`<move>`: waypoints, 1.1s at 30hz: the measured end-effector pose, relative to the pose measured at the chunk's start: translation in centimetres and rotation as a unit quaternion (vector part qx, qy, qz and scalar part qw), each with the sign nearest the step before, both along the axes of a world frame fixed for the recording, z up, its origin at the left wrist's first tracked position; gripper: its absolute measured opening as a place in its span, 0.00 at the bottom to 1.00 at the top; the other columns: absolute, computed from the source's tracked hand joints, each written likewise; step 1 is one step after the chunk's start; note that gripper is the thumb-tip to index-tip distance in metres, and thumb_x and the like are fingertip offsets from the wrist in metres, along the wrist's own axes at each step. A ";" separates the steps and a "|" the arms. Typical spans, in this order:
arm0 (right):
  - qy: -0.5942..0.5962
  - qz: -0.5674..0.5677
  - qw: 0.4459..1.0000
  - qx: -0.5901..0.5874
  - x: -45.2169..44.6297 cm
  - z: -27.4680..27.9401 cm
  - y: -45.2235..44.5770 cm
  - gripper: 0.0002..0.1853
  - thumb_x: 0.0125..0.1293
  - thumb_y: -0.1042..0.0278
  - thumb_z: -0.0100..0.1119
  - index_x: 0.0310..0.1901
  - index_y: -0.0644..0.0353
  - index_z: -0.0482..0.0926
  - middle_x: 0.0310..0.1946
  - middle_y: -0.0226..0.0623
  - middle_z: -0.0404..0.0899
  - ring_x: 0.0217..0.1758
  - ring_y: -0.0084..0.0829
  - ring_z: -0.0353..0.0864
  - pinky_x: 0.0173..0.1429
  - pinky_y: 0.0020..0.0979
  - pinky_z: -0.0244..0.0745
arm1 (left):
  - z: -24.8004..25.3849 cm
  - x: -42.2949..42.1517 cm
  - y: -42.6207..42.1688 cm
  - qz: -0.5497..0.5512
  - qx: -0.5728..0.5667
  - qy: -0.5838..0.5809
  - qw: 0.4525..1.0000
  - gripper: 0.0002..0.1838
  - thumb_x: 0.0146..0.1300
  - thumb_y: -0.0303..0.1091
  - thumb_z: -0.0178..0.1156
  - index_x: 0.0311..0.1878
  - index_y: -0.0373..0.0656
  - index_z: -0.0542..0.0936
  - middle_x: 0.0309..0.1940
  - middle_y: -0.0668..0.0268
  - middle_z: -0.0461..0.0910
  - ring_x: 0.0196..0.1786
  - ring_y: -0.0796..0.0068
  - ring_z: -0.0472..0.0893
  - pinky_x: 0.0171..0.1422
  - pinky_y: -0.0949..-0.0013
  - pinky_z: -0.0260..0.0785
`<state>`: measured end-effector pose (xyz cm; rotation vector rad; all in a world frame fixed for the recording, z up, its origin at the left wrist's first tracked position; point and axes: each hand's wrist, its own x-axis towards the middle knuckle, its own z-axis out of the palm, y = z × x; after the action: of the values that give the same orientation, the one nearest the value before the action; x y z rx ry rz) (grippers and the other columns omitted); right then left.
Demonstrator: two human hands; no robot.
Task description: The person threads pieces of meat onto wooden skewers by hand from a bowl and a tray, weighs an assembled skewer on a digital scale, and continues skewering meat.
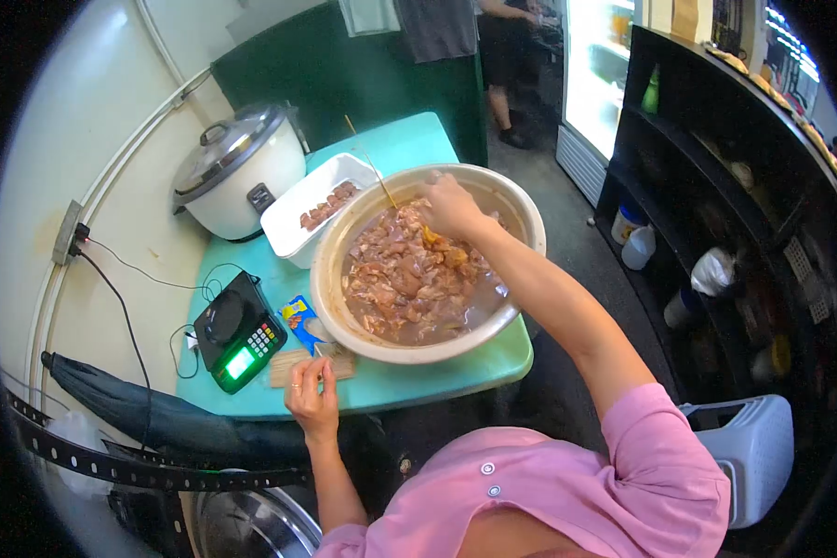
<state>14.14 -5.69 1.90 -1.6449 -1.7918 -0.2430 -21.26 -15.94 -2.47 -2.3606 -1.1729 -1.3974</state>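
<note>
A large round basin (324,312) holds raw meat pieces (405,270) in cloudy liquid, with an orange-yellow patch among them. My right hand (451,206) is inside the basin's far side, fingers curled down at the meat; what they grip is hidden. Left of it a thin skewer (370,160) leans out of the meat over the rim. My left hand (312,398), wearing a ring, is at the table's front edge with thumb and fingers pinched. A pale thin tip, seemingly a bamboo skewer, shows at its fingertips. Just beyond lies a bundle of bamboo skewers (288,367).
A white tub (293,223) with small meat pieces stands beside the basin. A digital scale (237,325), a blue-and-yellow packet (299,316) and a rice cooker (237,177) share the turquoise table (418,135). Black shelves (707,186) rise on the right; a person (500,84) stands beyond.
</note>
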 end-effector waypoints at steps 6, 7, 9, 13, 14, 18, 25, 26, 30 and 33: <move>0.004 0.009 1.000 -0.024 -1.5 1.2 -0.9 0.15 0.50 0.69 0.56 0.41 0.62 0.77 0.43 0.53 0.73 0.48 0.49 0.71 0.52 0.44 0.71 | 9.3 0.9 -3.2 0.004 0.017 -0.089 0.996 0.04 0.52 0.18 0.60 0.32 0.36 0.77 0.30 0.59 0.73 0.35 0.62 0.75 0.39 0.64 0.68; 0.001 0.018 1.000 0.022 -1.4 0.5 -0.5 0.15 0.51 0.70 0.56 0.42 0.62 0.77 0.43 0.52 0.73 0.48 0.49 0.71 0.53 0.44 0.71 | 11.0 0.9 -3.4 -0.002 0.057 -0.087 0.995 0.04 0.53 0.18 0.59 0.31 0.36 0.76 0.29 0.59 0.73 0.35 0.62 0.74 0.39 0.64 0.67; -0.004 0.049 0.996 0.076 -1.7 0.6 -0.1 0.16 0.54 0.70 0.55 0.46 0.61 0.75 0.42 0.51 0.73 0.47 0.48 0.72 0.53 0.44 0.69 | 13.8 0.7 -3.2 -0.003 0.116 -0.104 0.988 0.02 0.56 0.18 0.56 0.29 0.35 0.74 0.27 0.60 0.70 0.34 0.65 0.72 0.38 0.67 0.66; 0.120 0.115 0.977 0.131 -2.8 3.0 -1.3 0.16 0.65 0.64 0.48 0.52 0.60 0.72 0.44 0.51 0.72 0.48 0.49 0.71 0.52 0.44 0.68 | 17.1 1.9 0.0 -0.054 0.132 -0.220 0.965 0.03 0.59 0.21 0.55 0.30 0.35 0.73 0.23 0.64 0.68 0.32 0.69 0.68 0.38 0.67 0.62; 0.124 0.115 0.977 0.127 -3.1 3.8 -1.9 0.16 0.65 0.64 0.48 0.52 0.60 0.72 0.44 0.51 0.72 0.48 0.49 0.71 0.52 0.44 0.68 | 17.9 3.8 1.7 -0.080 0.141 -0.218 0.962 0.03 0.59 0.21 0.56 0.30 0.35 0.74 0.22 0.64 0.68 0.31 0.71 0.66 0.36 0.68 0.60; 0.230 0.155 0.947 0.165 -3.0 4.7 -2.2 0.18 0.69 0.58 0.42 0.54 0.59 0.72 0.44 0.52 0.73 0.49 0.50 0.71 0.54 0.43 0.66 | 19.4 13.4 9.5 -0.239 -0.008 -0.239 0.941 0.02 0.58 0.23 0.58 0.31 0.35 0.76 0.24 0.67 0.70 0.30 0.76 0.72 0.35 0.74 0.66; 0.266 0.077 0.957 0.087 -1.0 3.6 -1.4 0.14 0.65 0.70 0.42 0.49 0.62 0.73 0.34 0.52 0.79 0.42 0.49 0.78 0.47 0.43 0.70 | 13.2 23.4 18.7 -0.315 -0.152 -0.330 0.877 0.07 0.62 0.32 0.60 0.34 0.37 0.79 0.28 0.64 0.79 0.26 0.79 0.77 0.30 0.76 0.69; 0.225 0.046 0.966 0.119 -0.6 2.7 -0.6 0.13 0.63 0.71 0.43 0.46 0.61 0.74 0.34 0.53 0.79 0.40 0.52 0.77 0.45 0.47 0.71 | 12.2 23.2 19.3 -0.313 -0.150 -0.332 0.877 0.07 0.62 0.32 0.60 0.34 0.37 0.79 0.28 0.64 0.79 0.26 0.79 0.77 0.30 0.76 0.69; 0.183 -0.042 0.977 0.097 0.7 2.3 0.2 0.13 0.62 0.72 0.43 0.47 0.58 0.72 0.33 0.53 0.79 0.38 0.54 0.78 0.42 0.49 0.71 | 4.1 22.2 26.1 -0.185 -0.094 -0.166 0.964 0.11 0.56 0.35 0.63 0.39 0.39 0.81 0.26 0.63 0.81 0.25 0.70 0.80 0.33 0.66 0.71; 0.218 -0.047 0.973 0.056 1.0 2.2 0.2 0.16 0.63 0.72 0.41 0.52 0.56 0.71 0.38 0.58 0.77 0.44 0.54 0.76 0.48 0.49 0.69 | 5.4 20.1 23.3 -0.118 -0.285 0.111 0.945 0.11 0.51 0.35 0.67 0.29 0.36 0.81 0.21 0.64 0.80 0.25 0.73 0.78 0.29 0.69 0.69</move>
<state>15.15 -5.53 4.09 -1.5609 -1.3489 -0.0194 -1.16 7.38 2.89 -3.0406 -1.4098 -0.8829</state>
